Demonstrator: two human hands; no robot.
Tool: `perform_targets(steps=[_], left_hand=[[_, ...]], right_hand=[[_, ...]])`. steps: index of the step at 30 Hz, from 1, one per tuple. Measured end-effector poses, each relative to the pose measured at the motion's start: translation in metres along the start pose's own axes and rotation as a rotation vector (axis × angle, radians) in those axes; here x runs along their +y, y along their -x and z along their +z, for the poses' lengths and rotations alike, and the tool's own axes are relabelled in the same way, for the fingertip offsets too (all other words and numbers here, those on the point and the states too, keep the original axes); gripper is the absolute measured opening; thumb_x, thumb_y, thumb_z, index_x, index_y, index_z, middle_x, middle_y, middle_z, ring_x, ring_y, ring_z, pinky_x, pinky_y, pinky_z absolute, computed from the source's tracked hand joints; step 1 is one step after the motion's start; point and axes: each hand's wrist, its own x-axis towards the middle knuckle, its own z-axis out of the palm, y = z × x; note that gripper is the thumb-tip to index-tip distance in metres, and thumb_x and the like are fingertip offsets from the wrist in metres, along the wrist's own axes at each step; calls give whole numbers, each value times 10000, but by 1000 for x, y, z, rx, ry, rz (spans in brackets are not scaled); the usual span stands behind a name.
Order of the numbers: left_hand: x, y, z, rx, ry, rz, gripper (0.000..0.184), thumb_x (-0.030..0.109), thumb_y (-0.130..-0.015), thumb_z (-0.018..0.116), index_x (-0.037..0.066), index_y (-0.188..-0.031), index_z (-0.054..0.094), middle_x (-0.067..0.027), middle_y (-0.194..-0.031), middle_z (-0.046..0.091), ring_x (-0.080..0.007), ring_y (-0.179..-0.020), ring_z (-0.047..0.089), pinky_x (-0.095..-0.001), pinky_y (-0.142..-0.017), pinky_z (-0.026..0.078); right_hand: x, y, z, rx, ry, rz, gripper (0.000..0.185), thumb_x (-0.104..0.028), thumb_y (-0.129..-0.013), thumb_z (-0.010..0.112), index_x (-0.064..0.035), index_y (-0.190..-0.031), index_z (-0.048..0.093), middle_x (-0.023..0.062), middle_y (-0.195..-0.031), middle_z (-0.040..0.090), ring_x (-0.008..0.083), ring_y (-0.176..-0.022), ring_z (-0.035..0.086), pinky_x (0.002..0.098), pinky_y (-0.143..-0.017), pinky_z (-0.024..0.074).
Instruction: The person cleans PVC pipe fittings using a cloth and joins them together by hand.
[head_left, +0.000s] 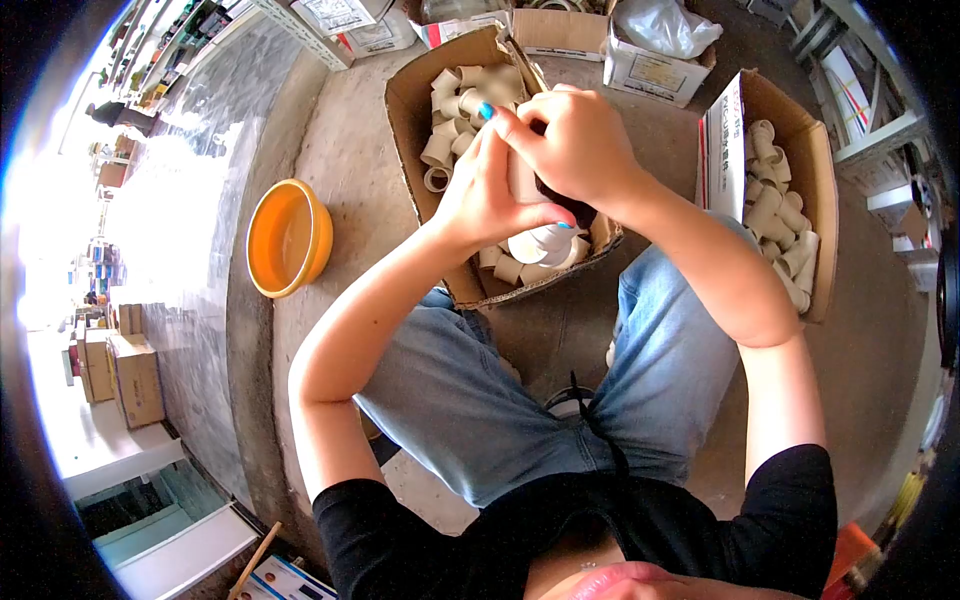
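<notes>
My left hand (480,200) is closed around a pale cylindrical piece (522,180), its thumb pointing right across the lower part. Beneath that thumb a white rounded end (543,244) shows; whether it belongs to the same piece I cannot tell. My right hand (585,140) is curled over the top from the right, fingers closed on a dark cloth-like piece (565,203) pressed against the cylinder. Fingers hide most of both. Both hands are above an open cardboard box (405,110) of cream plastic pipe fittings (437,150).
To the right stands a second cardboard box (822,190) with more pipe fittings (785,215). An orange basin (322,240) sits on the floor at left. Behind are a box with a clear plastic bag (665,28) and other cartons. Metal shelving (880,138) lines the right edge.
</notes>
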Motion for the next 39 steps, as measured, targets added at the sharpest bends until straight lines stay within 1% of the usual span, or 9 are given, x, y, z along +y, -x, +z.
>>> perform_targets(steps=[6,9,11,13,16,22,26,30,39], left_hand=[[3,0,2,35,14,-130,912,610,-514,759,-41,-1065,439,-197,-953,549,-343,-858,571,-400,-749,463],[4,3,-1,122,40,-238,717,567,-634,713,-13,-977,465,-162,-821,568,-289,-749,586,-372,-682,473],[10,2,6,324,500,-388,649,578,-737,600,-12,-971,465,-139,-797,559,-227,-735,575,-339,-661,468],[14,1,7,400,597,-456,673,651,-815,390,1,-972,460,-103,-838,539,-174,-766,542,-306,-676,458],[17,-2,4,411,810,-563,637,663,-828,263,82,-1005,456,-56,-870,526,-170,-797,535,-305,-708,451],[20,-13,-17,299,263,-228,566,517,-878,316,-19,-877,498,-119,-713,538,-186,-682,526,-321,-606,427],[29,-23,-30,237,-3,-147,460,426,-840,448,-31,-872,486,-228,-681,539,-407,-630,554,-407,-574,453],[11,-20,-17,140,-379,124,614,604,-753,544,-2,-823,468,-159,-696,493,-333,-568,543,-374,-495,468],[9,-14,-4,-16,-342,-26,587,565,-800,498,-18,-861,478,-182,-714,532,-360,-643,568,-394,-565,470]], right_hand=[[-3,0,-5,-112,-198,294,405,-373,-856,504,-40,-675,647,166,-627,602,338,-583,592,398,-560,469],[-1,10,13,147,-517,330,358,-299,-878,483,-10,-702,598,153,-604,570,304,-546,549,379,-548,432],[-3,18,17,278,-686,226,197,-169,-880,450,-8,-845,557,124,-676,526,233,-613,519,331,-592,412],[-1,20,23,363,-634,83,161,-120,-866,434,-18,-906,552,125,-791,553,244,-710,536,314,-653,421],[4,18,28,385,-535,-173,199,-123,-847,434,0,-979,518,159,-910,538,298,-847,526,355,-776,407],[0,14,15,298,-463,-183,205,-167,-868,440,2,-969,499,177,-879,517,330,-804,498,387,-750,393],[-15,10,13,240,-553,143,223,-217,-907,431,-7,-864,494,174,-786,511,332,-727,493,387,-674,390],[-11,6,15,205,-591,331,314,-263,-924,417,1,-768,484,197,-701,498,387,-674,486,417,-614,380],[13,11,26,155,-560,487,350,-286,-891,448,19,-754,552,217,-701,561,381,-666,535,410,-607,402]])
